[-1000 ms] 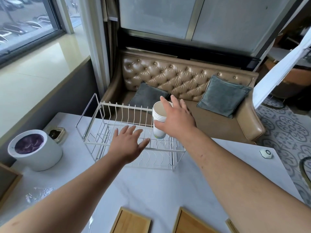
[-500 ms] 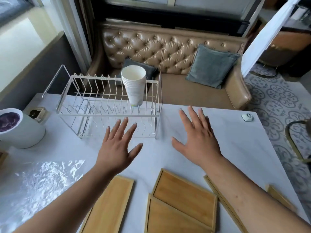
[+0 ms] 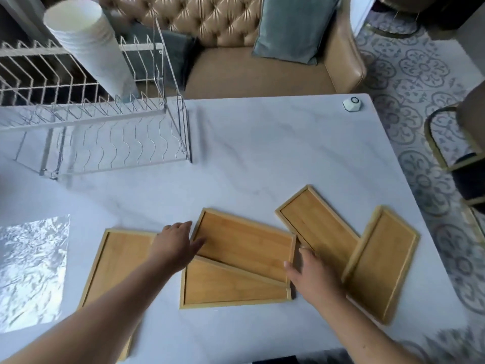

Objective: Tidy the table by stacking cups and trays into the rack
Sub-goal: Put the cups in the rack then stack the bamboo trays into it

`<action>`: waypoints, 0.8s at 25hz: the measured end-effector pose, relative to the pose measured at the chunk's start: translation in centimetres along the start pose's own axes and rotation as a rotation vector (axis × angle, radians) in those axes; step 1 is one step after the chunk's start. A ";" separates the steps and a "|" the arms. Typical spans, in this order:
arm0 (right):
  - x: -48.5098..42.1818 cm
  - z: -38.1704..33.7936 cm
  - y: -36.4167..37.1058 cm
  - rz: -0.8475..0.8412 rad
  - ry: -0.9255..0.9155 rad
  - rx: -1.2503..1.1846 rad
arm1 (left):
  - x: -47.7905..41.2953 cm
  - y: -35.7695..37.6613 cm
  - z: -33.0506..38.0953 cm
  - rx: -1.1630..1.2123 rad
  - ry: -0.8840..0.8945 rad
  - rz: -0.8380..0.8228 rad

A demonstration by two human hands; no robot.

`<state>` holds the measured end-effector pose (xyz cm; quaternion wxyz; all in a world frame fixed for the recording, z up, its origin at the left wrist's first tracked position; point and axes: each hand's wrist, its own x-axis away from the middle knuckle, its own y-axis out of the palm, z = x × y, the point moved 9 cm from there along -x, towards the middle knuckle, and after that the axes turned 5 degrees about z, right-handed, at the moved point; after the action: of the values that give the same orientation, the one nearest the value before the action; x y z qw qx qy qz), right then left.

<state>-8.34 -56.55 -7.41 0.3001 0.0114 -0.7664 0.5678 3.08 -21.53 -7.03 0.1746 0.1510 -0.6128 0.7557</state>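
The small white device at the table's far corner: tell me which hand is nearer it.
Right. The right hand lies below the white device; the left hand is farther left, across the trays.

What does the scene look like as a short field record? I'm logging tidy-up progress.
cups: white stack standing in the wire rack
trays: five wooden, all on the marble table
overlap: the middle tray lies on another
left hand: open, at the middle tray's left end
right hand: open, at its right end
rack trays: none

A café or lounge: tufted leather sofa [image 3: 236, 48], marble table [image 3: 288, 158], call button [image 3: 353, 103], patterned floor [image 3: 420, 74].
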 end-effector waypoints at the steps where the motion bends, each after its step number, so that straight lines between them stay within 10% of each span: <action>1: -0.3 0.3 0.9 -0.046 0.033 -0.096 | 0.0 0.3 0.1 0.021 -0.013 0.000; 7: -1.7 -0.2 1.9 -0.071 0.175 -0.493 | -0.2 1.1 0.1 0.177 -0.102 0.046; 20: 1.1 -1.2 1.0 -0.040 0.026 -0.341 | 8.4 3.6 -4.4 0.323 -0.333 0.091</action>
<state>-9.11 -54.80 -7.54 0.3189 -0.0315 -0.8472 0.4237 -6.12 -17.27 -7.36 0.0104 0.2715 -0.5104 0.8159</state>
